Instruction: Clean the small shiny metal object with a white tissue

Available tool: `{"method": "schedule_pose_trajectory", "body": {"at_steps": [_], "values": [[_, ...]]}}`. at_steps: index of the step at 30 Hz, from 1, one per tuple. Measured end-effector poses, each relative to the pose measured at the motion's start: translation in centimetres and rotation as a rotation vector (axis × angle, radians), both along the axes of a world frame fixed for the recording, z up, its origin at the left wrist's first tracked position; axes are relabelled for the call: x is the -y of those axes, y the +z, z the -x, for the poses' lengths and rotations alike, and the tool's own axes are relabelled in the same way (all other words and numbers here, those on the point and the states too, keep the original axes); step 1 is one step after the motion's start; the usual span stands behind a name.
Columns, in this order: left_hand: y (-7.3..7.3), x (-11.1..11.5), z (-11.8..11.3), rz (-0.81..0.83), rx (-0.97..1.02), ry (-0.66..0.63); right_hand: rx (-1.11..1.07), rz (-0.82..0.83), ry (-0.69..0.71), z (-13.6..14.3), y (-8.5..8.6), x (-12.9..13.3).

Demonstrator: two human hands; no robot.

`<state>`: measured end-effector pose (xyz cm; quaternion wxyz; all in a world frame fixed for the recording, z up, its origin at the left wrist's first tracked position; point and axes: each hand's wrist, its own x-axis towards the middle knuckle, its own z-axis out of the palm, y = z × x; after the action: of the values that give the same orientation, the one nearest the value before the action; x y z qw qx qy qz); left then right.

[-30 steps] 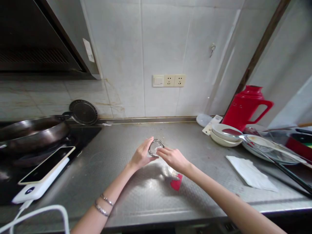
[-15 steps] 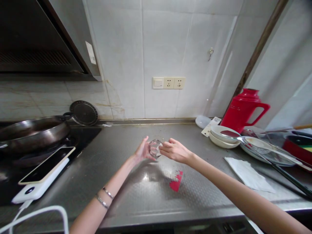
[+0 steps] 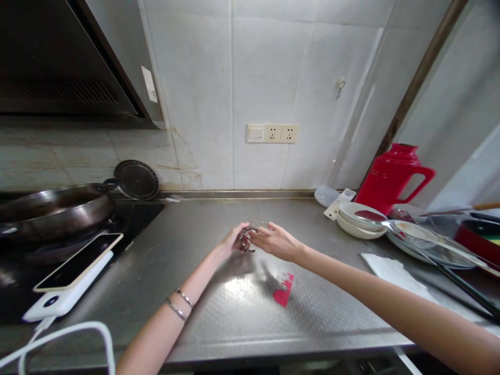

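Mid-counter: both hands are gripping a small glass cup (image 3: pixel 246 239).
Left hand (image 3: pixel 231 243) at 9 o'clock, right hand (image 3: pixel 273 240) at 3, both clamping it; likely fragile, slick, so hold the sidewalls.

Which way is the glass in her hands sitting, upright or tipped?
Tipped. The glass lies on its side between the left hand and right hand, above the counter.

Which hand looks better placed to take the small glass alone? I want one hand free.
Probably the left hand: it cups the glass from the side, while the right hand touches it only with fingertips.
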<state>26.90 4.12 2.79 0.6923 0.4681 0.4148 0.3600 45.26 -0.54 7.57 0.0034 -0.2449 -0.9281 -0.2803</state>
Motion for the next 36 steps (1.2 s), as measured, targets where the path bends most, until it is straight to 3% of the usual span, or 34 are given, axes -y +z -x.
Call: {"method": "schedule_pose_trajectory", "body": {"at_steps": [7,12,17,21,24,27,32,36], "values": [[0.6,1.1,-0.7,-0.03,0.272,0.202,-0.209,0.061,-0.159,1.0,-1.7,1.4],[0.5,1.6,-1.3,-0.071,0.347,0.316,-0.466,0.201,-0.332,3.2,-3.0,2.7],[0.5,2.2,-1.0,-0.178,0.433,0.341,-0.811,0.271,-0.427,6.2,-4.5,3.5],[0.8,2.3,-0.5,-0.22,0.507,0.285,-0.903,0.277,-0.418,6.9,-5.0,3.1],[0.8,1.9,-0.1,-0.232,0.576,0.183,-0.811,0.248,-0.366,5.6,-4.6,2.6],[0.7,1.0,0.8,-0.147,0.55,0.02,-0.583,0.203,-0.269,3.2,-3.4,2.0],[0.2,-0.2,2.6,0.091,0.265,-0.161,-0.104,0.118,0.017,0.1,-1.1,0.5],[-0.2,-0.1,2.4,0.145,0.135,-0.236,0.066,0.036,0.131,-0.2,-0.2,-0.5]]}}
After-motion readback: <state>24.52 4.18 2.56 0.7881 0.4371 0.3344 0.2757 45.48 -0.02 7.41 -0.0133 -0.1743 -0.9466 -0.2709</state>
